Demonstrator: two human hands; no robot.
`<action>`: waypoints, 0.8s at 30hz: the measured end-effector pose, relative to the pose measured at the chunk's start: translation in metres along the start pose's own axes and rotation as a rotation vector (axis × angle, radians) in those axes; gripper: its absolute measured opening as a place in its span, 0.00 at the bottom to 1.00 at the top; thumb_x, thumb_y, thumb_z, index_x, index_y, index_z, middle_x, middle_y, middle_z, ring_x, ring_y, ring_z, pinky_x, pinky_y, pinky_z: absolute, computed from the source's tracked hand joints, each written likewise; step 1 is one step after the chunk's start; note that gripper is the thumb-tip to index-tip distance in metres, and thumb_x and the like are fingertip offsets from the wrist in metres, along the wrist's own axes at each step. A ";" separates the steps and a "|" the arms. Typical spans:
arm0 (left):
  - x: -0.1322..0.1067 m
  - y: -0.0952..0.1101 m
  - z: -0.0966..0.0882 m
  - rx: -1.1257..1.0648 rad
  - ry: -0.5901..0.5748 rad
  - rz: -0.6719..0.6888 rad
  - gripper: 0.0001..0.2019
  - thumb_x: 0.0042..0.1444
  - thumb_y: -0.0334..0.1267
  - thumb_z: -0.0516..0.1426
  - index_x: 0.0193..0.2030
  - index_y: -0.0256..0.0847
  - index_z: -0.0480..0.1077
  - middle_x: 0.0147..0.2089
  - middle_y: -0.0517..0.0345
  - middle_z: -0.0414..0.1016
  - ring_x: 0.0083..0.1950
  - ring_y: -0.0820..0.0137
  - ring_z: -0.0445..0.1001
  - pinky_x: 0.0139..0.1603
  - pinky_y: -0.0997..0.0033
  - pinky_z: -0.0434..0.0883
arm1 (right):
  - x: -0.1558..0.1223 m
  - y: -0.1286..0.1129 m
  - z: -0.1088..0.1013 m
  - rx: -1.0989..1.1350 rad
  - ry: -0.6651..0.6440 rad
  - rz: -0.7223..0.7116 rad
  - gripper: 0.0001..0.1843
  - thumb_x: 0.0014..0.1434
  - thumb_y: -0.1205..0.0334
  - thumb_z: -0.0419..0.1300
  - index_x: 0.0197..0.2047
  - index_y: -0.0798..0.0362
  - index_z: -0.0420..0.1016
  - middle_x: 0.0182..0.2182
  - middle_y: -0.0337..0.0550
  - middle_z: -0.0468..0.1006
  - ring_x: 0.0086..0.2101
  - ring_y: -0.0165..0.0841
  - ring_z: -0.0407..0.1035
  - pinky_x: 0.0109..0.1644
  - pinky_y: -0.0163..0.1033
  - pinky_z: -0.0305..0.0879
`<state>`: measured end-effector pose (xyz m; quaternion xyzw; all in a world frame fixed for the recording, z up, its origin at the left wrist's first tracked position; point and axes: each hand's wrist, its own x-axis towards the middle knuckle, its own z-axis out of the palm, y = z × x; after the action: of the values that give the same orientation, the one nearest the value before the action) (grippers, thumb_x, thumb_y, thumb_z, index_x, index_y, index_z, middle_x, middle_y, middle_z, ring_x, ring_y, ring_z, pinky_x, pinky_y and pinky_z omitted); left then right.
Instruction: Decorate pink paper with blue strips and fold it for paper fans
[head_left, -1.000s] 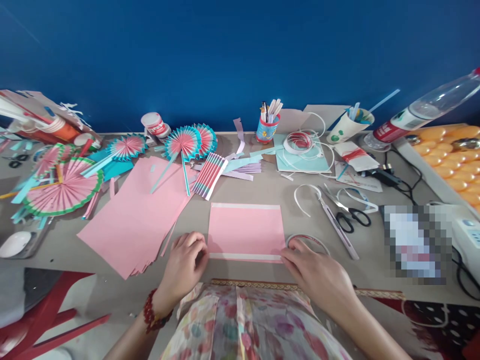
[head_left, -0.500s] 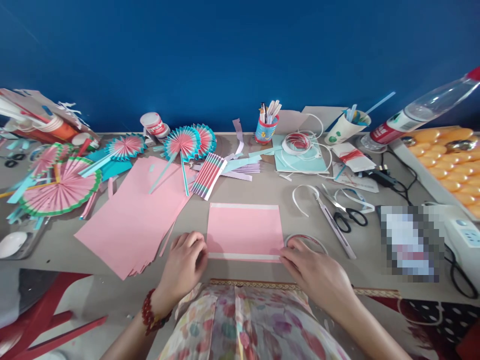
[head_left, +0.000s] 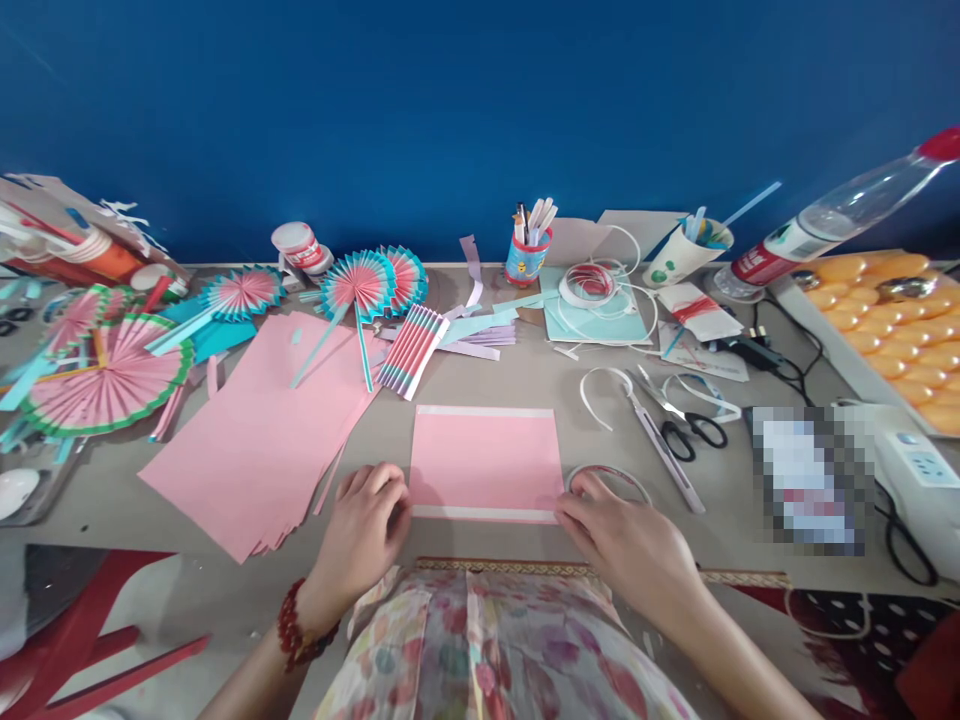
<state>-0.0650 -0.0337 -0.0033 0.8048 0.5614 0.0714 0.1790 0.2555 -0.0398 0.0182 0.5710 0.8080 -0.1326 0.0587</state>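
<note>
A pink paper sheet point(head_left: 486, 460) lies flat before me, with a whitish tape strip point(head_left: 480, 513) along its near edge and another pale strip point(head_left: 484, 411) along its far edge. At the sheet's lower left corner, my left hand point(head_left: 369, 520) is closed with curled fingers against the edge; its fingertips are partly hidden. My right hand point(head_left: 619, 525) has its thumb and fingers pressed together on the lower right corner. Partly behind that hand lies a roll of tape point(head_left: 634, 482).
Left of the sheet is a pink paper stack point(head_left: 247, 430), with pleated paper fans point(head_left: 356, 285) behind. A folded paper piece point(head_left: 411, 350) lies nearby. On the right are a utility knife point(head_left: 667, 455), scissors point(head_left: 686, 425), a blurred-out object point(head_left: 806, 480) and a bottle point(head_left: 825, 225).
The view has shifted slightly, so things at the sides sit a little further left. Both hands stay at the sheet's near corners, and the sheet has not visibly moved on the table.
</note>
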 end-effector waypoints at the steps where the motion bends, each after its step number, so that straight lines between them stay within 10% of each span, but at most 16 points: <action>1: 0.000 0.000 0.000 -0.003 -0.002 -0.002 0.05 0.57 0.29 0.52 0.33 0.42 0.64 0.43 0.54 0.71 0.42 0.62 0.69 0.44 0.60 0.63 | 0.000 -0.001 0.000 -0.003 -0.008 -0.001 0.19 0.68 0.57 0.45 0.34 0.48 0.75 0.37 0.40 0.72 0.18 0.23 0.56 0.23 0.36 0.37; 24: 0.000 0.000 -0.001 0.012 -0.005 0.004 0.05 0.58 0.29 0.51 0.33 0.42 0.63 0.41 0.55 0.70 0.42 0.63 0.68 0.44 0.62 0.62 | 0.004 0.000 0.002 -0.005 -0.010 -0.088 0.13 0.67 0.64 0.50 0.33 0.49 0.73 0.38 0.44 0.68 0.39 0.36 0.66 0.38 0.37 0.62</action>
<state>-0.0649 -0.0331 -0.0020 0.8073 0.5595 0.0664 0.1756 0.2534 -0.0365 0.0152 0.5340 0.8325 -0.1357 0.0581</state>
